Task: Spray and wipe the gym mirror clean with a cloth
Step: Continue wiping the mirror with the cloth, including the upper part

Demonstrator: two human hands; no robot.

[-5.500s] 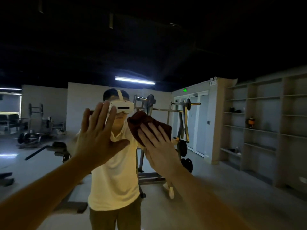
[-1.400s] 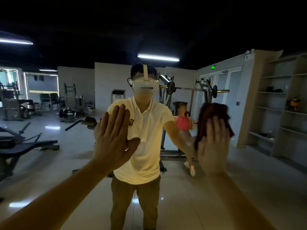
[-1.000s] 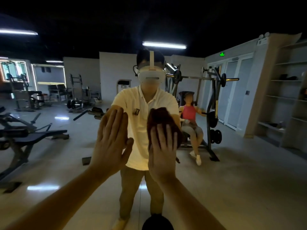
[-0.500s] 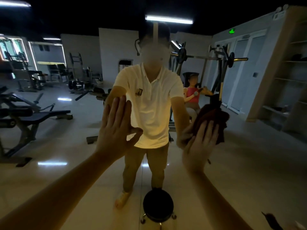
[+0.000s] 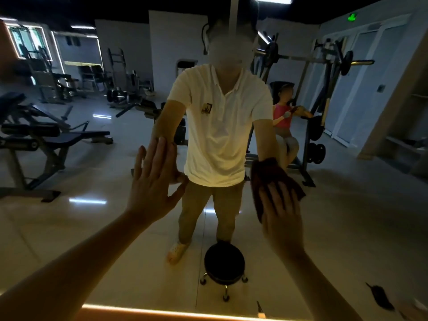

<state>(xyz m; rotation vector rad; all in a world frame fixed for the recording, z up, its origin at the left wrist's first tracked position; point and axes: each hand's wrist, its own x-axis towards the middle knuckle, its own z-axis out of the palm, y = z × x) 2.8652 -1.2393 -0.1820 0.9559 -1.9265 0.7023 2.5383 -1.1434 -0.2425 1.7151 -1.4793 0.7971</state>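
Rt hand (image 5: 281,218) w/ cloth (image 5: 273,177) has slid lower on the mirror (image 5: 347,228) vs half a sec ago. Cloth is pinned to the glass under flat, straight rt fingers, bunched just above the fingertips, long axis running up-left. Lt hand (image 5: 155,181) is flat on the glass, holding nothing, well left of the cloth. Rt is nearer, so next stroke prob goes below/right of it.
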